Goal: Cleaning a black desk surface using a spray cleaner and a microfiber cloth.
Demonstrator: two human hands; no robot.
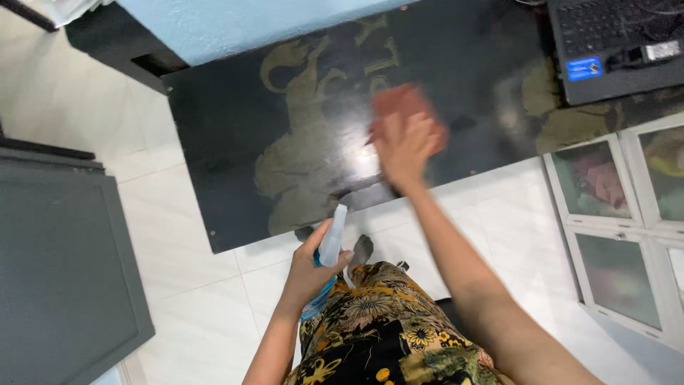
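My right hand [405,142] presses a reddish-brown cloth [396,100] flat on a glossy black tabletop [235,142] with a faded gold pattern; hand and cloth are blurred by motion. Lower down, my left hand [311,269] grips a clear spray bottle [330,246] with a white nozzle and blue liquid, held at the table's near edge above my floral-patterned clothing [377,335].
A dark laptop [613,43] sits on the table's far right end. A white cabinet with glass panes [620,228] stands at the right. A grey panel [57,271] lies at the left on the white tiled floor [192,285]. A light blue wall [235,21] runs behind the table.
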